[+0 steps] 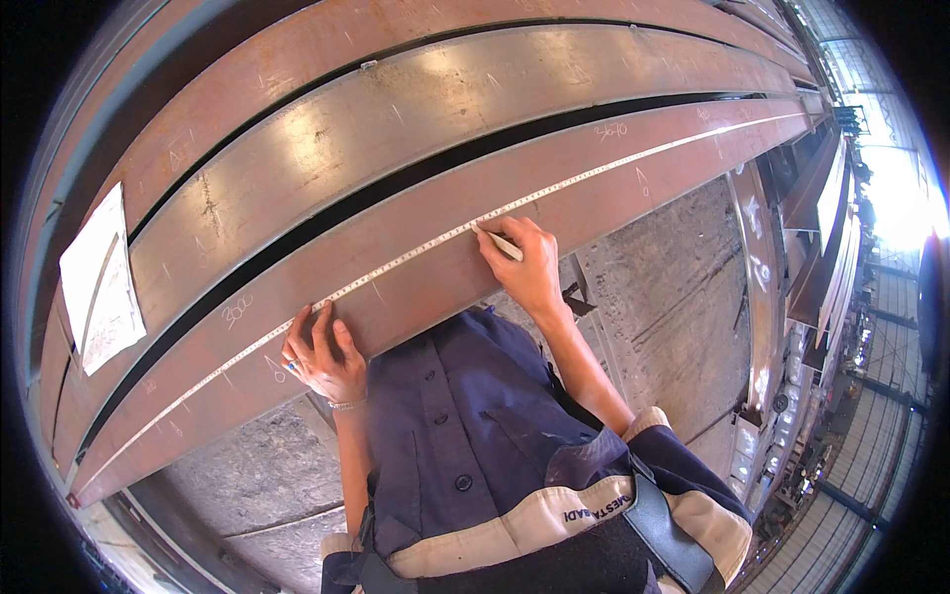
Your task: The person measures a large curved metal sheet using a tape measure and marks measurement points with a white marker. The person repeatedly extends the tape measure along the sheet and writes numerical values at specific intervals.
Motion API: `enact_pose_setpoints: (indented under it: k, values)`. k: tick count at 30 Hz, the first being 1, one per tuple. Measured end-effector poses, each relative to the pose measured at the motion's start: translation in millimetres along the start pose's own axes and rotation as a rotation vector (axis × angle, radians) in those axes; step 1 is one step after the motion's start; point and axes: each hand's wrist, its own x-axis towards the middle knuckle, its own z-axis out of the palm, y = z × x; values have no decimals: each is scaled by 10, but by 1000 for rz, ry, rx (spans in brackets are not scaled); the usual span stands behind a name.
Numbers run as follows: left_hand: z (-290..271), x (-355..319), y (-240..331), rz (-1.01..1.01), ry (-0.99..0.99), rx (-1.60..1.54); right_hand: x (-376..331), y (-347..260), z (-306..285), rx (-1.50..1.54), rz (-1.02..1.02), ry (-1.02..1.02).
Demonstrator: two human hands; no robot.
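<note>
A long white measuring tape (556, 186) lies stretched along a reddish-brown steel beam (426, 297) in front of me. My left hand (325, 358) rests on the beam at the left, its fingers spread and the fingertips touching the tape. In my right hand (529, 265) is a short whitish stick of chalk (507, 246), pinched between the fingers. Its tip meets the beam at the tape's near edge. Several thin chalk strokes and handwritten marks show on the steel around the tape.
Beyond a dark gap, more steel beams (396, 114) run alongside. A sheet of paper (104, 287) lies on them at the far left. Below the near beam is a worn grey surface (673, 287). Further steel sections (816, 238) are stacked at the right.
</note>
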Motion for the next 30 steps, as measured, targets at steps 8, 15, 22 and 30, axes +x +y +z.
enact_pose_setpoints:
  k: [8, 15, 22, 30]
  values:
    - [-10, -3, -7, 10, 3, 4, 38, 1, -5, -102, -11, -47]
    - [2, 9, -13, 16, 14, -18, 236, -302, -310, -331, 86, -305]
    - [3, 16, 3, 27, 22, -15, 273, -485, -773, -148, 191, -157]
    - [-19, 15, 40, -21, 0, 3, 165, -34, -671, 17, 257, 39]
